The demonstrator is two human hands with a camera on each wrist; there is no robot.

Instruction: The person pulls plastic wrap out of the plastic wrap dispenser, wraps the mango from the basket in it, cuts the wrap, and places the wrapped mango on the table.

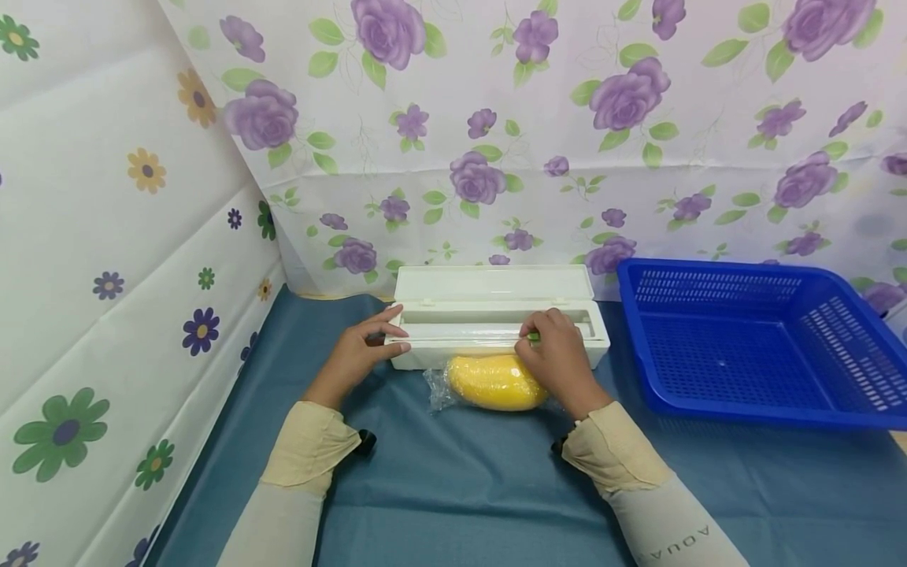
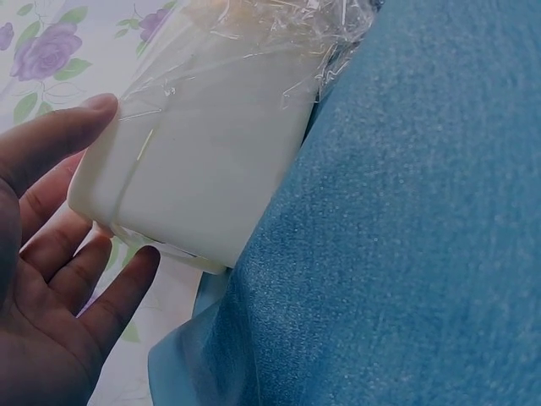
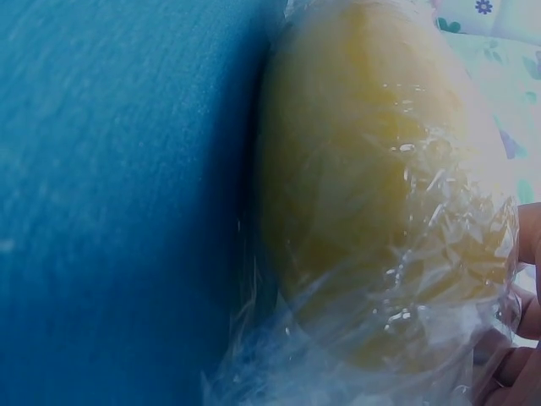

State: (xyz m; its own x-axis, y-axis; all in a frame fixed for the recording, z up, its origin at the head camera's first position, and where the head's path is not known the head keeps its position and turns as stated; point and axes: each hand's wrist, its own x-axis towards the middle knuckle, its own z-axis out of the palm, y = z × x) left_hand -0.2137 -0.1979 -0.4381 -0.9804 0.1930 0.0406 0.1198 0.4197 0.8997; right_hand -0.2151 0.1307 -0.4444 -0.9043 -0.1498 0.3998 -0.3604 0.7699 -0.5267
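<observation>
A white cling film dispenser (image 1: 425, 358) sits with its lid (image 1: 492, 282) raised, a roll of film (image 1: 460, 331) inside. My left hand (image 1: 354, 354) holds the dispenser's left end, thumb at the front edge and fingers around the end, as the left wrist view also shows. At the front rail, towards the right, my right hand (image 1: 560, 362) pinches a small green slide cutter (image 1: 534, 337), mostly hidden by the fingers. Just in front of the dispenser lies a yellow oblong fruit (image 1: 492, 382) covered in clear film (image 3: 406, 321), with loose film bunched at its left end.
A blue plastic basket (image 1: 638, 346) with slotted sides stands to the right of the dispenser. Dark teal cloth (image 1: 453, 488) covers the table. Flower-printed sheets (image 1: 439, 142) hang behind and along the left side.
</observation>
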